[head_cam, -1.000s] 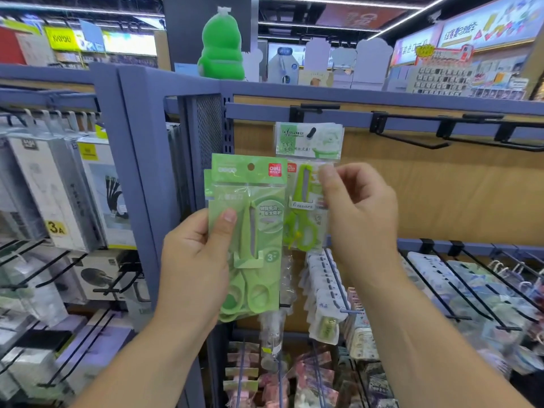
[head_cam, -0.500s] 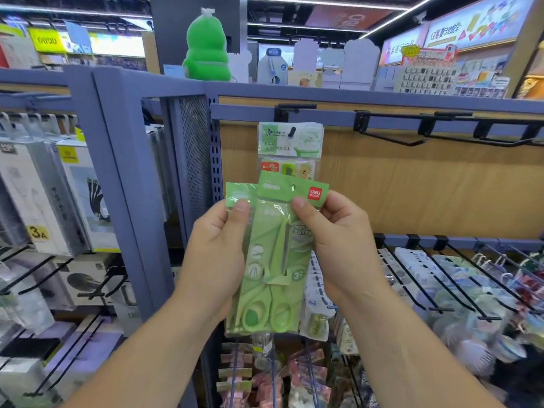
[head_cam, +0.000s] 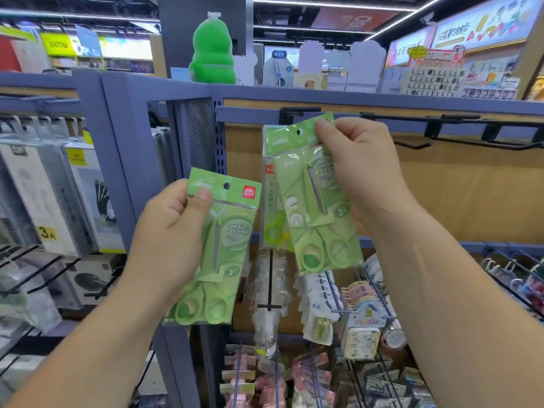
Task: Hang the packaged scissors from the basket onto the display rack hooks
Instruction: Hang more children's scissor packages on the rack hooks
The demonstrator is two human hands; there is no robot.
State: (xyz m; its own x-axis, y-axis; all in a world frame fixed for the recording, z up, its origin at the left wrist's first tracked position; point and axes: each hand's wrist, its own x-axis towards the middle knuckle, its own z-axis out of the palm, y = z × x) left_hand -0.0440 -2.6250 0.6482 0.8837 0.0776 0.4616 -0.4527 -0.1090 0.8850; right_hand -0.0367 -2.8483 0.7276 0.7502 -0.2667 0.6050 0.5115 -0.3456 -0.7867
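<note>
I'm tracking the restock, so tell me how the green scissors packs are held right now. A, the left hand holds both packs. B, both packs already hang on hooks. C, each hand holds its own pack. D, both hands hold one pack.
C: the left hand grips the lower green scissors pack, while the right hand pinches the upper green scissors pack by its top corner; the packs are apart.
</note>
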